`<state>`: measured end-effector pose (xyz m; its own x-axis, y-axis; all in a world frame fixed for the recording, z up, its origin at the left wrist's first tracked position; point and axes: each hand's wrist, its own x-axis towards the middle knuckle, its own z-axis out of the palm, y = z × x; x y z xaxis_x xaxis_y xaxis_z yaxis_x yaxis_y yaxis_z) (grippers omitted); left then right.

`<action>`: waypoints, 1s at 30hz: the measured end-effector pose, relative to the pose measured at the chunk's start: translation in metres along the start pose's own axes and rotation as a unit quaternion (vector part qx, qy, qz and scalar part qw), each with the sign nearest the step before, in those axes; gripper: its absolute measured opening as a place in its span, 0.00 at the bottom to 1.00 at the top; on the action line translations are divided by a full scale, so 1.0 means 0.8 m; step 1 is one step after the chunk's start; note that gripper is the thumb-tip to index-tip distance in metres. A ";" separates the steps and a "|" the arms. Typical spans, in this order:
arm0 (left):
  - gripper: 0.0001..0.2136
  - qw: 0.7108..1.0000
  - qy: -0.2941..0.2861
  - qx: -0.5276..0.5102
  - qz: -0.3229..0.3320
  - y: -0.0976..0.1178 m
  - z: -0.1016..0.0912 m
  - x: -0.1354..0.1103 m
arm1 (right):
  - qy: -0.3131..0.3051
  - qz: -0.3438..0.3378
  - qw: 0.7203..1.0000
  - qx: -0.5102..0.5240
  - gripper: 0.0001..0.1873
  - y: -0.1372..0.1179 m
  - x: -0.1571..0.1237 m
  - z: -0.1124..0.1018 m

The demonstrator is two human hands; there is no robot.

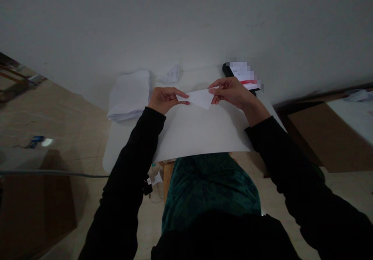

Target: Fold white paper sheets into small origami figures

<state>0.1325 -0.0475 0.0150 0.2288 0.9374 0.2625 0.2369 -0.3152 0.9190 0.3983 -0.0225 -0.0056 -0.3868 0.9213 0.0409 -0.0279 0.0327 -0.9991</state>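
Between my hands, just above the white table (201, 135), is a small folded piece of white paper (199, 98) with a pointed lower edge. My left hand (167, 98) pinches its left end between thumb and finger. At the other end, my right hand (229, 93) grips the paper with the thumb on the near face and the fingers curled behind. A stack of white paper (130, 93) lies to the left of my left hand. Behind the hands sits a small folded paper piece (171, 74), close to the wall.
A phone-like device (243, 74) with a lit, partly blurred screen leans at the table's back right. The wall (186, 27) rises right behind the table. Cardboard boxes (332, 135) stand on the right, and another box (37, 209) on the left. A cable (58, 172) runs in from the left.
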 end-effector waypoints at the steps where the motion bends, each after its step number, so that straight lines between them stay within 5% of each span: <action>1: 0.15 1.000 -0.005 -0.005 0.001 0.000 0.000 0.000 | -0.002 -0.001 1.000 -0.003 0.14 0.001 0.000 -0.001; 8: 0.14 0.994 -0.066 -0.087 0.017 -0.008 0.002 0.002 | 0.003 -0.029 0.999 -0.027 0.15 0.005 0.003 -0.006; 23: 0.11 0.999 -0.031 -0.035 -0.023 -0.004 0.016 -0.003 | 0.019 -0.059 0.996 -0.056 0.10 -0.008 -0.002 -0.012; 30: 0.11 0.999 0.001 -0.029 0.014 -0.013 0.023 -0.002 | 0.042 -0.060 0.994 -0.078 0.09 -0.006 0.000 -0.019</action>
<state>0.1472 -0.0483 -0.0005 0.2317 0.9290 0.2886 0.1763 -0.3319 0.9267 0.4124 -0.0165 -0.0007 -0.3111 0.9358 0.1657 0.0771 0.1986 -0.9770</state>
